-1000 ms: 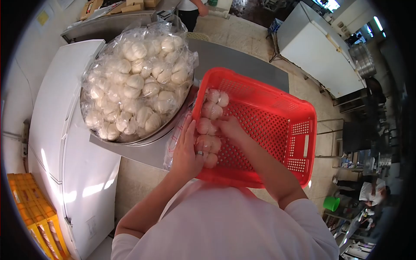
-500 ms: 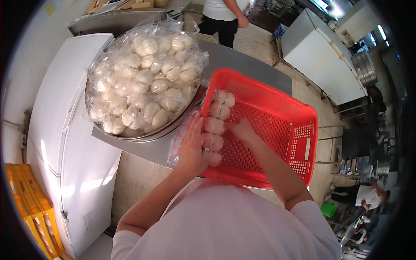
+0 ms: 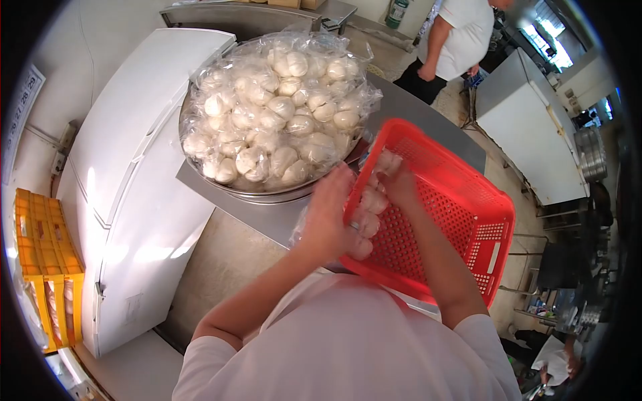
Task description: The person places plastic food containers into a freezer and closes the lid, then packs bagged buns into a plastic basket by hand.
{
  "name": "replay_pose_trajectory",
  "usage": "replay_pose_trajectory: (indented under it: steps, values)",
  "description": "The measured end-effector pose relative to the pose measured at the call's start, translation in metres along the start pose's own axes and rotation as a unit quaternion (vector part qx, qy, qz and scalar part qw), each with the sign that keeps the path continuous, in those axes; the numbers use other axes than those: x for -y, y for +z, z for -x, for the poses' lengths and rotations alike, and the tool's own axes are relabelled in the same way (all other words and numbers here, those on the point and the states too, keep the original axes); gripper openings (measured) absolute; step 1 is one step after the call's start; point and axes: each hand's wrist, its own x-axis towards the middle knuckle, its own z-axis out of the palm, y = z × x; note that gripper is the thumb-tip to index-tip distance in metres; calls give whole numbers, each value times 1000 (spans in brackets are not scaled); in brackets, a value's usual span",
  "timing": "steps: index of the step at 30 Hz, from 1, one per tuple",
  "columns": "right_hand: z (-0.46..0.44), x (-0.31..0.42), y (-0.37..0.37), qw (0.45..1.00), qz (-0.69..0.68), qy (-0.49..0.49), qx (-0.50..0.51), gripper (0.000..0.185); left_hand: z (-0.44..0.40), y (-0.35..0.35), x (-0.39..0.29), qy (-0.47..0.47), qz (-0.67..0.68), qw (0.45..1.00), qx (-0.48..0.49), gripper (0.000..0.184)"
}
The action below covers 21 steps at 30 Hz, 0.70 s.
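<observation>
A row of bagged white buns (image 3: 373, 200) lies along the left wall inside a red plastic basket (image 3: 468, 175). My right hand (image 3: 401, 187) is in the basket at the far part of this row, against the buns; its fingertips are partly hidden and blurred. My left hand (image 3: 326, 217) is at the outside of the basket's left rim, fingers stretched out and slightly smeared by motion. Clear plastic (image 3: 299, 228) shows beside that hand. Left of the basket stands a large round metal tray (image 3: 267, 198) heaped with plastic-wrapped white buns (image 3: 284, 107).
The basket and tray rest on a grey metal table (image 3: 438, 120). White chest freezers (image 3: 147, 194) stand at left, yellow crates (image 3: 50, 234) beyond them. Another white freezer (image 3: 518, 120) is at far right. A person in a white shirt (image 3: 461, 33) stands behind the table.
My right hand has moved from the middle of the bun row towards its far end. My left hand stays by the basket's left rim. The camera view has shifted.
</observation>
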Motion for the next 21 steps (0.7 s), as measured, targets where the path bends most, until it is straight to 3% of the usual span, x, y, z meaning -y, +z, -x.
replay_pose_trajectory:
  steps: [3,5,7,10,13,14,18,20,21]
  values:
    - [2,-6,-18,998,-57,-32,9,66,-21,-48,38,9,-157,979,-126,89]
    - [15,5,-33,995,-24,-65,-65,66,-37,-77,51,-80,-261,947,-171,71]
    - [29,10,-46,992,-22,-79,-99,66,-30,-99,111,-117,-265,957,-1,42]
    - [40,25,-64,989,-93,-86,-77,67,-37,-122,104,-87,-176,974,-113,14]
    - [69,79,-94,969,-227,-96,14,71,-54,-134,57,-75,-90,975,-187,7]
    - [81,106,-102,952,-285,-96,60,72,-56,-136,37,-105,-44,979,-169,9]
    - [110,187,-110,917,-216,-335,6,60,-59,-113,-48,-30,109,989,-95,11]
    - [110,189,-109,915,-219,-335,48,48,-57,-100,-73,30,148,988,-36,10]
    - [104,181,-104,926,-226,-283,108,42,-58,-94,-72,52,161,985,-38,15]
